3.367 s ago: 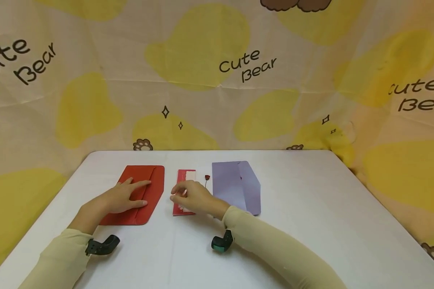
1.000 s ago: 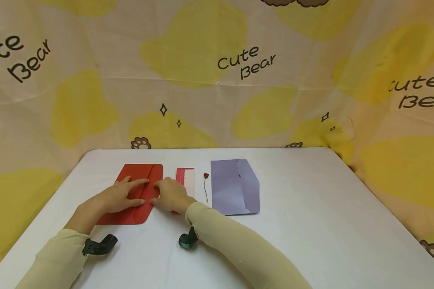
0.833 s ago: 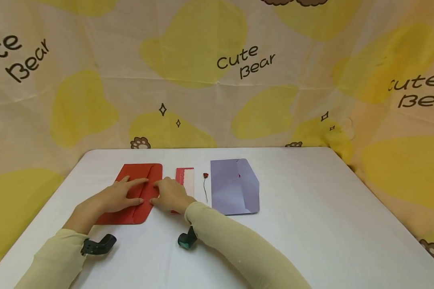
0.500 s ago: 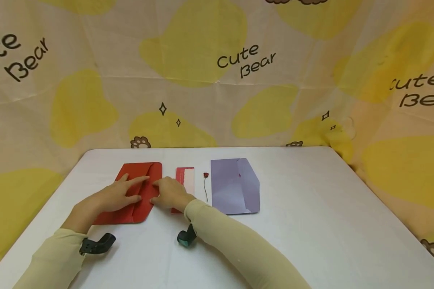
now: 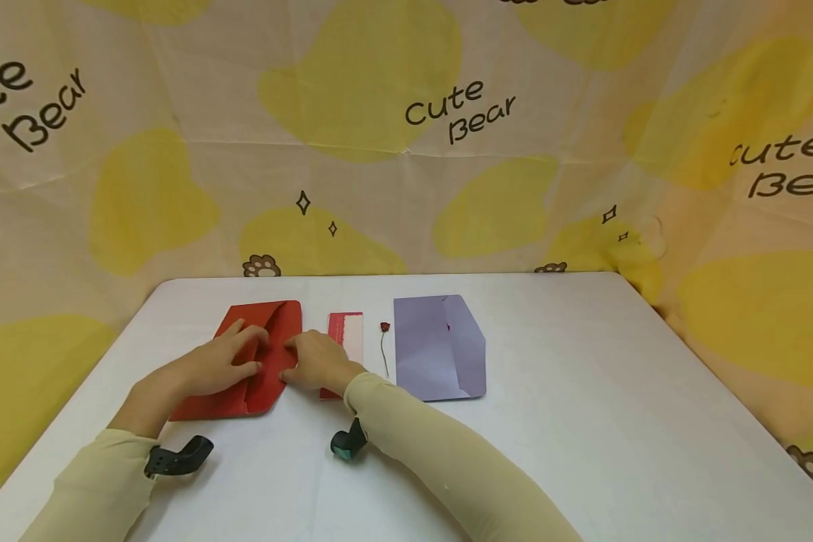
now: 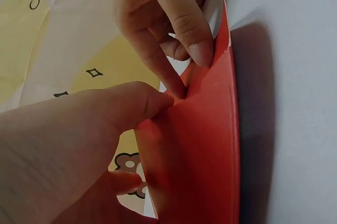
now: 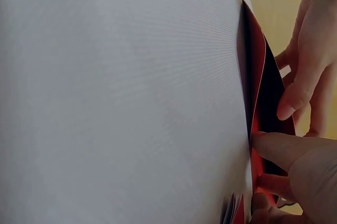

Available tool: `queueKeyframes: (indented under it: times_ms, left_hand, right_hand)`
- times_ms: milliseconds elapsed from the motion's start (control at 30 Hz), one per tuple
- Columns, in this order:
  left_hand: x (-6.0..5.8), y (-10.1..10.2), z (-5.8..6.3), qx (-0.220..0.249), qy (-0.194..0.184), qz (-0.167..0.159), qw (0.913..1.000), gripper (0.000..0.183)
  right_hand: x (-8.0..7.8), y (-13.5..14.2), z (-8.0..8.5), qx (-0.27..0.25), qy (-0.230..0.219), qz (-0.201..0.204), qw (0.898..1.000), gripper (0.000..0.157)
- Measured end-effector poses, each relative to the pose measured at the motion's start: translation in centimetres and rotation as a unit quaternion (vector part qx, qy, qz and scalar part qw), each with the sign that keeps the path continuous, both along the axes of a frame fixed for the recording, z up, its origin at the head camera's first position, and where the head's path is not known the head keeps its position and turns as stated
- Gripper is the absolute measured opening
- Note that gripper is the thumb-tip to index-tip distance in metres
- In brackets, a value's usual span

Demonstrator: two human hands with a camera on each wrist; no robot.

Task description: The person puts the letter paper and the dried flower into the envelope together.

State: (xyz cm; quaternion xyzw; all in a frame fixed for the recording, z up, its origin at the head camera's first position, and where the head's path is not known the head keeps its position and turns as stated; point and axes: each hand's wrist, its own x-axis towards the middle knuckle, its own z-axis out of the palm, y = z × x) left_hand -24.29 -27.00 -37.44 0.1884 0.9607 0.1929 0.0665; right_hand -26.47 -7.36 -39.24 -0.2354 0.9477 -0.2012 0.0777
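Note:
A red envelope (image 5: 223,399) lies at the left of the white table, and both hands are on it. My left hand (image 5: 210,369) rests over its front panel, index finger bent near the pocket's edge. My right hand (image 5: 320,361) presses its flap, thumb and index fingertip set apart. In the right wrist view the red envelope (image 7: 258,76) gapes, showing a dark inside, between the left hand (image 7: 316,71) and right hand (image 7: 310,171). Red paper also rises on edge in the left wrist view. A pink-and-white card (image 5: 354,335) lies partly hidden beneath my right hand.
A small red flower on a thin stem (image 5: 383,350) lies right of the card. Beyond it is a lavender envelope (image 5: 423,346), its flap toward the right. A patterned yellow cloth (image 5: 352,90) hangs behind the white table (image 5: 616,391).
My right hand has gone left from over the card to the red envelope's flap. My left fingers have drawn back slightly and bent, and the envelope's front panel now stands more raised at the fold.

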Motion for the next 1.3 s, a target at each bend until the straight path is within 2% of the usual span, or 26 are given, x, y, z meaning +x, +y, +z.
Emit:
queueKeyframes:
  times_ms: [367, 700, 1300]
  left_hand:
    - [-0.3, -1.0, 0.0, 0.031, 0.055, -0.045, 0.9970, 0.047]
    - [0.1, -1.7, 0.7, 0.040, 0.016, -0.031, 0.9986, 0.044]
    - [-0.3, -2.3, 0.3, 0.063, 0.046, -0.053, 0.9956, 0.050]
  right_hand:
    - [-0.2, -0.1, -0.2, 0.000, 0.004, 0.002, 1.000, 0.052]
    - [-0.2, 0.0, -0.2, -0.001, 0.003, 0.002, 1.000, 0.052]
    - [-0.3, 0.0, -0.4, -0.002, 0.009, 0.007, 1.000, 0.052]
